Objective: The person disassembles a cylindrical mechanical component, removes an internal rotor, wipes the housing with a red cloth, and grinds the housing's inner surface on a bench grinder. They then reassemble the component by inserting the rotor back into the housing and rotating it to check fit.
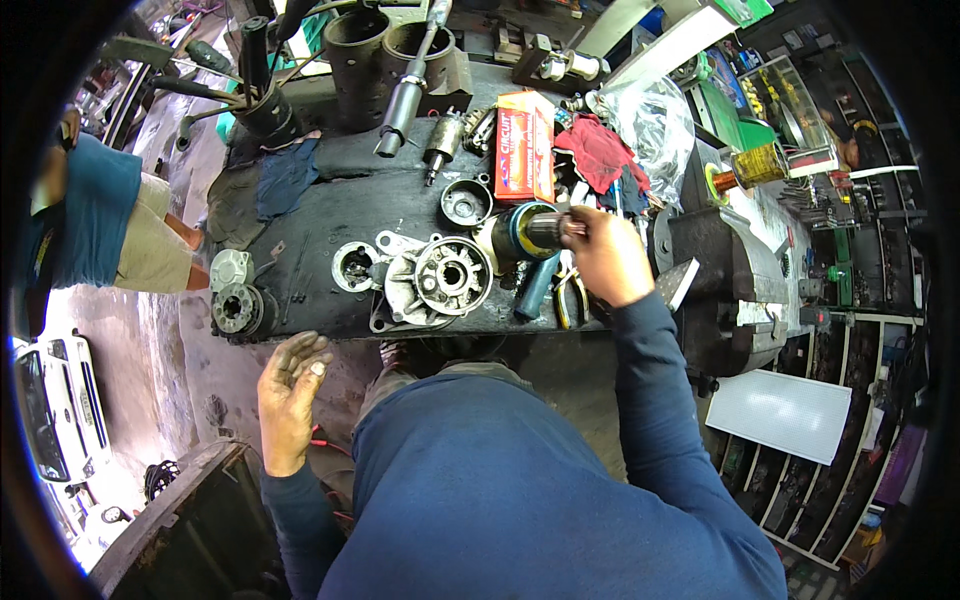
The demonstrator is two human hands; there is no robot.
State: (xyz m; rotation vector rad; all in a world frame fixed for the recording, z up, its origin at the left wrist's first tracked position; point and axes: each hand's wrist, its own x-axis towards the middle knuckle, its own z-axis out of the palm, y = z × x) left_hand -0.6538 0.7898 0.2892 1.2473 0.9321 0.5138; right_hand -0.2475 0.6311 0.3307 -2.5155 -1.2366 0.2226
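Observation:
At the bench's near right side my right hand [612,255] is closed around the end of a dark cylindrical metal part [546,231]. The part's other end meets a ring with blue and yellow bands [518,232]; whether it sits inside the ring is unclear. My left hand [290,395] hangs off the bench's front edge, empty, its fingers loosely bent and apart. Between the hands lies a silver cast-metal housing [402,285] with a round, holed face [453,276]. Beside it are a small round metal piece [354,267] and a dark metal cup [466,203].
Pliers [566,300] lie by the bench edge. Behind are an orange-and-white box [525,147], a red cloth [604,152] and metal cylinders [357,70]. Round metal parts [238,308] occupy the left end. Another person [90,210] stands at left; a vise-like block [715,280] is at right.

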